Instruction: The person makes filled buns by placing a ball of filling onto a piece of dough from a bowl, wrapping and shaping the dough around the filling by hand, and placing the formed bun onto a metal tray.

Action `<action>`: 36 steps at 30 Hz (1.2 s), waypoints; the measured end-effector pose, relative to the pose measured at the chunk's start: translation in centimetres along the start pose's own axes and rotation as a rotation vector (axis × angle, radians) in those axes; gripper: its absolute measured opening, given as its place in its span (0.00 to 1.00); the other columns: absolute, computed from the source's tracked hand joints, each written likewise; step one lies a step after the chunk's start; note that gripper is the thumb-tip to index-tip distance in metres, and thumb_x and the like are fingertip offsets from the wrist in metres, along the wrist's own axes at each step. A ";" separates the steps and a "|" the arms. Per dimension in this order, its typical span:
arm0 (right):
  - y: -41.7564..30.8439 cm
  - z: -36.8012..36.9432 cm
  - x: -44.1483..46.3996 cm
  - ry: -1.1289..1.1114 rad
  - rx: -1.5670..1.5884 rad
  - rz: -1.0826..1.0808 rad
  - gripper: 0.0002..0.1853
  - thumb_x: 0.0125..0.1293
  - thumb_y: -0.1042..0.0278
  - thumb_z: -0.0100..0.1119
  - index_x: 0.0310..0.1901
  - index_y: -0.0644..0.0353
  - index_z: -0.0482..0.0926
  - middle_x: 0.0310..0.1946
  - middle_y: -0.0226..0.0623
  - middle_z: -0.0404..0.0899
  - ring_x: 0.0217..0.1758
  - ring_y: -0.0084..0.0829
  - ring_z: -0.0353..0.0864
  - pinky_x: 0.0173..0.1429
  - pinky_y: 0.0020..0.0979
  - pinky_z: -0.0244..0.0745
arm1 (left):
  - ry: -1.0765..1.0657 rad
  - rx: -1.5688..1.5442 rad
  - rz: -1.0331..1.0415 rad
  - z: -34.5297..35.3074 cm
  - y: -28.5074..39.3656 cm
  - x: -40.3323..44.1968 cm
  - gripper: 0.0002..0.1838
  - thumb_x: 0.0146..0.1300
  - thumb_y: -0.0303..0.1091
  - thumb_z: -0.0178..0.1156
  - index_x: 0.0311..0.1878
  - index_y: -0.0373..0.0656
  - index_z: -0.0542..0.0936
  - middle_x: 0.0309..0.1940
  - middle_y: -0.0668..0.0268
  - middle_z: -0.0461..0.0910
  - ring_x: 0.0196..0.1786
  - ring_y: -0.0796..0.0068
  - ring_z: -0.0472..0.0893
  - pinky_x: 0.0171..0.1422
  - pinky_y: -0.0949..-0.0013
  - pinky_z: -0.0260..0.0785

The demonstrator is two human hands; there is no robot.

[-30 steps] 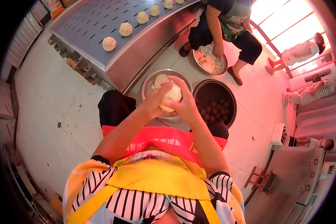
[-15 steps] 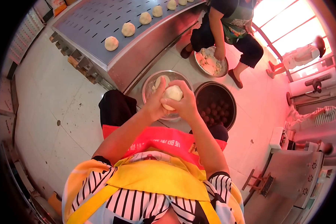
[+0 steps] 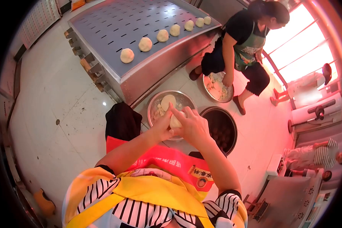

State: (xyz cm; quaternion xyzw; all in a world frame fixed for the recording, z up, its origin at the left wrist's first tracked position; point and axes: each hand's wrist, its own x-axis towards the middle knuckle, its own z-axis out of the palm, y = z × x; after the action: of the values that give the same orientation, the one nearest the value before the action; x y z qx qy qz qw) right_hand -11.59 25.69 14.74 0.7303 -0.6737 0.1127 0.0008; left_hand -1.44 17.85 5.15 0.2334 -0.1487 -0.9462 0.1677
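Note:
Between my two hands a pale dough ball (image 3: 175, 121) is held, partly covered by the fingers. My left hand (image 3: 162, 125) presses on its left side, and my right hand (image 3: 195, 124) wraps round it from the right. Below them is a metal bowl (image 3: 152, 104) with a flat round of dough (image 3: 168, 102) and small dough pieces in it. A dark pot (image 3: 234, 127) with several dark brown balls stands just right of my right hand. Several dough balls (image 3: 145, 44) sit in a row along the slotted metal top (image 3: 114, 34).
A co-worker in a green apron (image 3: 250, 49) sits beyond the pot, one hand in a second bowl (image 3: 219, 99) of dough pieces. Other people are at the far right, near a standing fan (image 3: 320, 112). A small stool (image 3: 259, 210) is at lower right.
The view has tilted up, showing more of the slotted top and the co-worker. My fingers have closed further over the dough ball, which shows less now.

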 end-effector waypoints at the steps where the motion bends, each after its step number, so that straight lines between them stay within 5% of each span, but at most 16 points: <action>1: 0.1 -0.1 0.2 -0.093 -0.003 0.028 0.31 0.49 0.54 0.68 0.57 0.45 0.71 0.43 0.39 0.73 0.40 0.40 0.80 0.35 0.37 0.78 | 0.025 -0.003 -0.003 0.1 0.1 0.0 0.34 0.67 0.69 0.38 0.56 0.50 0.71 0.50 0.67 0.77 0.51 0.70 0.80 0.48 0.63 0.76; 6: 0.7 0.6 2.4 -0.284 0.003 -0.063 0.29 0.50 0.64 0.67 0.56 0.45 0.71 0.45 0.45 0.73 0.33 0.47 0.82 0.35 0.39 0.78 | -0.060 -0.182 -0.037 -1.2 0.4 1.0 0.35 0.66 0.70 0.37 0.60 0.52 0.70 0.54 0.67 0.76 0.56 0.67 0.77 0.55 0.56 0.71; 13: 1.4 -2.1 11.6 -0.307 0.222 -0.067 0.25 0.49 0.64 0.69 0.52 0.53 0.77 0.47 0.44 0.76 0.46 0.42 0.80 0.48 0.40 0.76 | -0.341 -0.268 0.041 -3.1 6.6 0.7 0.36 0.66 0.69 0.39 0.65 0.52 0.67 0.59 0.67 0.73 0.64 0.65 0.69 0.65 0.51 0.63; 15: 2.7 -1.4 16.9 -0.039 0.185 -0.210 0.27 0.51 0.64 0.70 0.55 0.56 0.76 0.41 0.44 0.79 0.38 0.36 0.82 0.43 0.36 0.77 | -0.206 -0.138 0.099 -5.4 7.8 1.8 0.34 0.66 0.66 0.45 0.65 0.50 0.67 0.59 0.65 0.74 0.63 0.65 0.71 0.64 0.53 0.64; 17: 0.0 -3.4 23.6 -0.212 0.478 0.102 0.26 0.52 0.67 0.69 0.55 0.60 0.76 0.34 0.41 0.80 0.27 0.29 0.80 0.36 0.32 0.76 | -0.078 -0.036 0.059 -9.6 7.5 4.7 0.33 0.66 0.65 0.47 0.63 0.49 0.69 0.58 0.63 0.75 0.61 0.66 0.73 0.63 0.55 0.65; 19: -1.2 -2.0 30.3 -0.206 0.460 0.032 0.27 0.51 0.68 0.69 0.55 0.60 0.76 0.29 0.38 0.80 0.22 0.25 0.77 0.31 0.30 0.74 | -0.020 0.199 0.075 -10.6 6.7 5.3 0.29 0.67 0.62 0.51 0.58 0.48 0.73 0.54 0.64 0.77 0.56 0.71 0.75 0.60 0.61 0.67; 30: -5.1 12.7 49.2 -0.477 0.367 0.000 0.27 0.51 0.65 0.70 0.55 0.53 0.77 0.34 0.38 0.81 0.24 0.28 0.78 0.34 0.31 0.76 | -0.015 0.718 0.202 -11.4 9.9 3.2 0.25 0.64 0.52 0.60 0.55 0.42 0.75 0.48 0.60 0.80 0.52 0.71 0.78 0.57 0.67 0.69; 33: -4.8 13.8 50.2 -0.506 0.308 -0.058 0.27 0.50 0.65 0.71 0.56 0.47 0.77 0.42 0.36 0.80 0.34 0.33 0.81 0.43 0.35 0.78 | -0.030 0.703 0.200 -12.3 10.7 3.2 0.24 0.64 0.51 0.61 0.55 0.43 0.75 0.48 0.60 0.80 0.51 0.72 0.78 0.56 0.67 0.70; 36: -3.8 15.2 50.6 -0.374 0.119 -0.441 0.27 0.51 0.62 0.71 0.55 0.44 0.77 0.47 0.33 0.77 0.48 0.38 0.78 0.53 0.38 0.75 | -0.016 0.674 0.218 -12.1 11.2 2.8 0.23 0.64 0.48 0.61 0.52 0.40 0.75 0.42 0.60 0.81 0.47 0.71 0.79 0.52 0.67 0.70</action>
State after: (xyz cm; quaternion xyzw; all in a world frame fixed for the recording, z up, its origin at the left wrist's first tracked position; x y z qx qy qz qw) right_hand -2.00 -26.03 8.90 0.8659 -0.4795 0.0124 -0.1417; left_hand 4.92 4.27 -2.16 0.2510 -0.4781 -0.8222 0.1799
